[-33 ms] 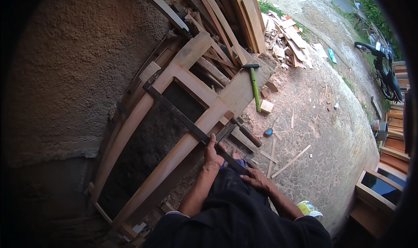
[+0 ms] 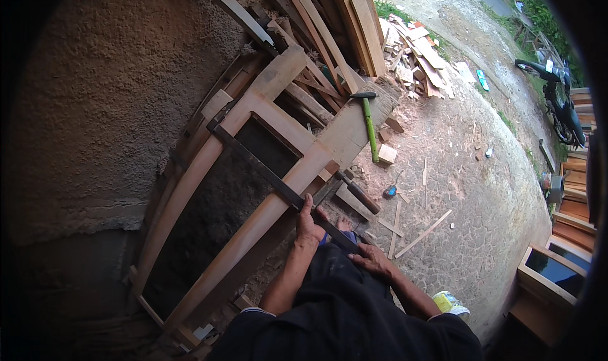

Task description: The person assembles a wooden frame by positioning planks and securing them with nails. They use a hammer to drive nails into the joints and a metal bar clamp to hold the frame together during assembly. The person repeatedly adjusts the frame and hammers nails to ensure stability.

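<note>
The wooden frame point(image 2: 253, 190) leans against the rough wall point(image 2: 95, 107). The long bar clamp point(image 2: 272, 177) spans it; keep the clamp square while your left hand point(image 2: 309, 225) grips it and your right hand point(image 2: 370, 259) closes round its lower end.

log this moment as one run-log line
left hand: grips long bar clamp | right hand: on clamp's near end | clamp: spans wooden frame | green-handled hammer: lies on frame, untouched

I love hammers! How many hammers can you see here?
2. A green-handled hammer lies on the wooden frame; a dark-handled hammer lies on the ground beside the frame. Others may hide among the wood.
</note>
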{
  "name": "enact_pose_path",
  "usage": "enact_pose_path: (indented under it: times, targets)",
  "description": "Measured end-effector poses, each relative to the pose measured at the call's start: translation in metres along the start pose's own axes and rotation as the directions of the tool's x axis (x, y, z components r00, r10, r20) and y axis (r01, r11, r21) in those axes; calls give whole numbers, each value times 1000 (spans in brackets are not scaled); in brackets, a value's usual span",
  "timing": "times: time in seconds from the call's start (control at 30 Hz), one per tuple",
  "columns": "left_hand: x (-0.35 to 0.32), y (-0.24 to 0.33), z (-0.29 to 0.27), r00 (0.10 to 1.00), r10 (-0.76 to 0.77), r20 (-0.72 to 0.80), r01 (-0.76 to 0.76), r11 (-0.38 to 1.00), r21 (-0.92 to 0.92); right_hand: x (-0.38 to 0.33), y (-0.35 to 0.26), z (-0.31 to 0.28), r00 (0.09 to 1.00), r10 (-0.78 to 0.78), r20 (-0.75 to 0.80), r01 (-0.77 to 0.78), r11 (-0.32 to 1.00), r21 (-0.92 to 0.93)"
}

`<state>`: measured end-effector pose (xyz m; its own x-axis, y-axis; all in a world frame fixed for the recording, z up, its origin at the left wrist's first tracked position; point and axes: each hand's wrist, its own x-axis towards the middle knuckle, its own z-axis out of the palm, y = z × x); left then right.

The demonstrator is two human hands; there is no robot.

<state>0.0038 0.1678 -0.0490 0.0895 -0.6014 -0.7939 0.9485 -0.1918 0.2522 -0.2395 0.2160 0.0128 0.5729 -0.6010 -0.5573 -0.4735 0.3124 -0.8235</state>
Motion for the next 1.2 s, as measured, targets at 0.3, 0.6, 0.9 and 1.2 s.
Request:
enact_pose_path:
  times: [0.3, 0.6, 0.9, 1.2]
  targets:
    - [-5, -1, 16, 994, 35, -105, -31, 999, 42, 0, 10, -4, 995, 69, 71, -71, 997, 28]
    - [-9, -7, 19, 989, 113, -93, -101, 987, 126, 5, 15, -1, 1000, 6, 13, -5, 999, -54]
    - [-12, -6, 18, 993, 114, -32, -109, 986, 123, 5, 6, -3, 997, 71, 36, -66, 990, -125]
    - [-17, 0, 28, 996, 79, -45, -73, 989, 128, 3, 12, 1, 999, -22, -30, 21, 999, -37]
